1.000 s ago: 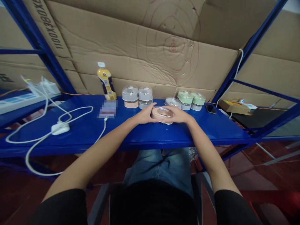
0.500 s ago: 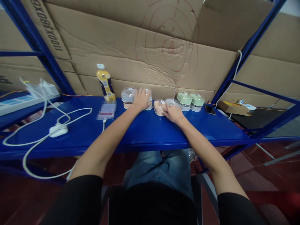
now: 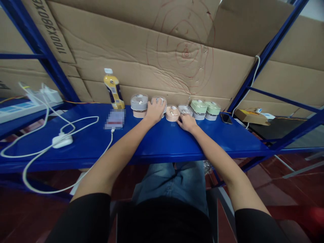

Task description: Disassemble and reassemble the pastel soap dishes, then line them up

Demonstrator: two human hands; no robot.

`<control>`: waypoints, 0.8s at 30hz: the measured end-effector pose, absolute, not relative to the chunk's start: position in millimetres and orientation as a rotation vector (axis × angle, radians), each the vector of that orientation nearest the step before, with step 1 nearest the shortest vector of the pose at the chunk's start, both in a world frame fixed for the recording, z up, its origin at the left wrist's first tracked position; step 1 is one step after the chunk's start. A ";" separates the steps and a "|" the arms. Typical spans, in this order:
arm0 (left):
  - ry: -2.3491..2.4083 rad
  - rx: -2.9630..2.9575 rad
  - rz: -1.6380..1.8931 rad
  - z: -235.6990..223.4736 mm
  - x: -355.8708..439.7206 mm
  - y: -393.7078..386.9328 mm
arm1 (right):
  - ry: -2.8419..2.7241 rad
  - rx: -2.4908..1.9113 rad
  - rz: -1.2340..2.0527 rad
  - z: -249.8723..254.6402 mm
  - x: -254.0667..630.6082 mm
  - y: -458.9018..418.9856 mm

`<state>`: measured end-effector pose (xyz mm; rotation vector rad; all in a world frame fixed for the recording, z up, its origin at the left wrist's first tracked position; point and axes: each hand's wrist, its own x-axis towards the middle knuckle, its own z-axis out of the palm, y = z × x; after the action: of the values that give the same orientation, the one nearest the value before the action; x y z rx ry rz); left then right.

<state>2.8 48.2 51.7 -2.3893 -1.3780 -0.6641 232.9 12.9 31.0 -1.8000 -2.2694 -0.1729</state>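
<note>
Left hand (image 3: 154,111) lies cupped over a grey container (image 3: 159,102). Right hand (image 3: 186,122) touches, ungrasped, the clear-lidded container (image 3: 185,110); a peach container (image 3: 172,113) sits between both hands.

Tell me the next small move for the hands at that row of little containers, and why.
Probably draw the right hand back from the peach container. It already stands in the row at the back of the blue shelf, beside the grey container that the left hand rests on, so little seems left to adjust.
</note>
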 end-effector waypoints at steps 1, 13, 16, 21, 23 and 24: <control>-1.373 -2.398 -0.674 52.2 3.1 45.3 | -2.269 -1.796 -0.163 30.6 233.4 13.2; -1.248 -2.440 -0.864 57.3 -1.1 18.6 | -2.100 -1.910 -0.176 33.1 224.2 22.5; -1.077 -2.549 -0.847 52.6 -6.1 10.9 | -1.876 -1.806 -0.085 35.2 234.9 25.4; -0.688 -2.680 -0.874 36.8 -16.4 5.3 | -1.723 -1.261 0.300 42.1 260.3 25.0; -0.510 -2.680 -0.929 32.4 -18.7 4.0 | -1.873 -1.045 0.434 46.3 265.3 20.9; -0.426 -2.682 -0.952 31.0 -19.4 3.1 | -1.961 -0.968 0.465 48.7 266.4 18.0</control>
<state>-19.4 3.1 31.0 -2.6816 -0.4264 -0.9516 266.4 18.0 48.7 -0.9684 -1.9605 0.4649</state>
